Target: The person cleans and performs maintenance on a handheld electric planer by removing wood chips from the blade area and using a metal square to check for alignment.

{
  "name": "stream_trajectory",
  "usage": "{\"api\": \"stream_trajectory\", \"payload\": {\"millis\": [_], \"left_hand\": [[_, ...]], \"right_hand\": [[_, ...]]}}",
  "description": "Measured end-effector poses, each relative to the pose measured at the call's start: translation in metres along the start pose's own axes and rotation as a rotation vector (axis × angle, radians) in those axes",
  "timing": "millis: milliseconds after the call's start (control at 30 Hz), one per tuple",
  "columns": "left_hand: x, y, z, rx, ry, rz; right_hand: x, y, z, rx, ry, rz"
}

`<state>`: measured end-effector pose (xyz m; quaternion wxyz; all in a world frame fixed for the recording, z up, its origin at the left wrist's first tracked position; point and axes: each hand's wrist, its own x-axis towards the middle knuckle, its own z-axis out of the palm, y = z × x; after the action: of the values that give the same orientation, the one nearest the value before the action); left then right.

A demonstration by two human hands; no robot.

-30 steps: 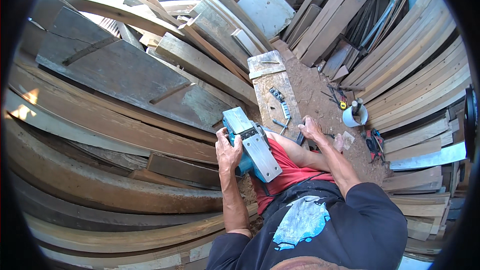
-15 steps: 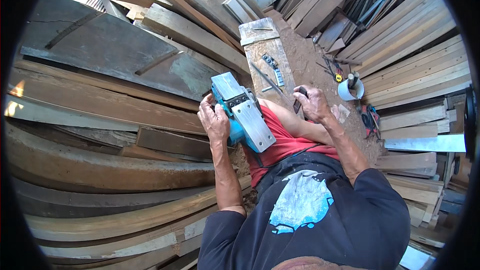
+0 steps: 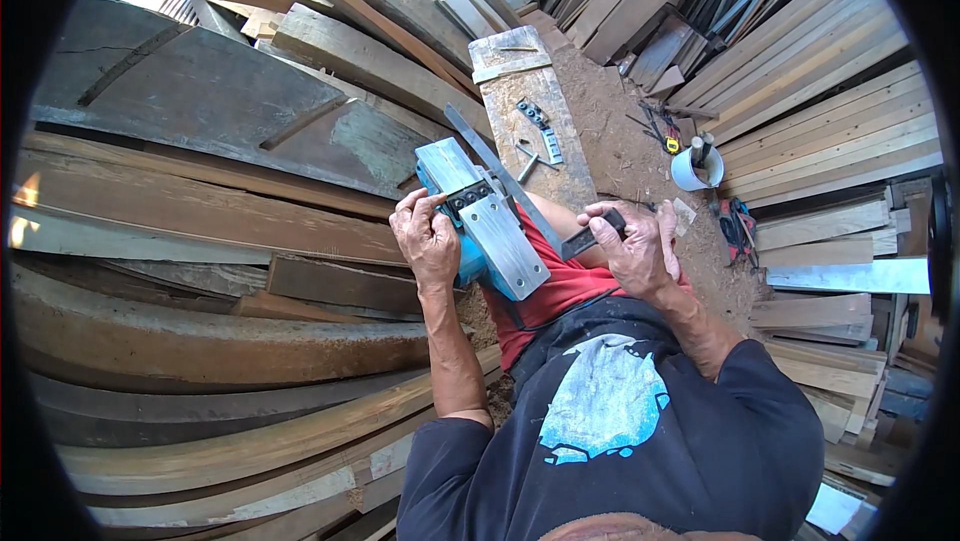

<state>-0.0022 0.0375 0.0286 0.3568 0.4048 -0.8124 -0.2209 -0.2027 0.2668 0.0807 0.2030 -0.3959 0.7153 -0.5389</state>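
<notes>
An upturned electric planer (image 3: 495, 231) with a blue body rests at my lap, its metal sole and dark cutter slot facing up. My left hand (image 3: 428, 236) grips its left side, fingertips beside the cutter slot. In my right hand (image 3: 632, 253) is a try square (image 3: 510, 176), held by its dark stock. Its long metal blade slants up and left, past the planer's right edge; from here I cannot tell if they touch. Ahead, on a wooden board (image 3: 510, 96), lie a T-handle wrench (image 3: 535, 158) and a row of small dark and silver metal parts (image 3: 540, 126).
Stacked planks and beams (image 3: 220, 326) crowd the left side, and more timber (image 3: 830, 136) lines the right. On the sawdust-strewn floor stand a white bucket (image 3: 685, 173) with handles sticking out, a yellow tape measure (image 3: 672, 145), and red-and-black hand tools (image 3: 738, 231).
My right hand has turned the try square and brought it closer to the planer, lifting its blade off the board's line. The wrench now shows more fully. My left hand stays on the planer.
</notes>
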Motion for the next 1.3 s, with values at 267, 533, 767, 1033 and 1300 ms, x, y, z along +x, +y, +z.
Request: {"api": "stream_trajectory", "payload": {"millis": [267,533,767,1033,1300], "left_hand": [[0.003,0.001,0.000,-0.069,0.009,0.004],[0.005,0.001,0.002,-0.076,-0.016,-0.021],[0.003,-0.001,0.000,-0.105,-0.022,-0.013],[0.008,0.007,-0.005,-0.141,-0.100,-0.025],[0.007,0.006,-0.003,-0.064,-0.072,0.035]], "right_hand": [[-0.012,0.005,0.014,0.155,-0.040,0.042],[-0.015,0.007,0.020,0.188,-0.119,0.070],[-0.016,0.003,0.017,0.179,-0.150,0.155],[-0.016,0.006,0.019,0.172,-0.109,0.071],[-0.016,0.005,0.018,0.170,-0.128,0.091]]}}
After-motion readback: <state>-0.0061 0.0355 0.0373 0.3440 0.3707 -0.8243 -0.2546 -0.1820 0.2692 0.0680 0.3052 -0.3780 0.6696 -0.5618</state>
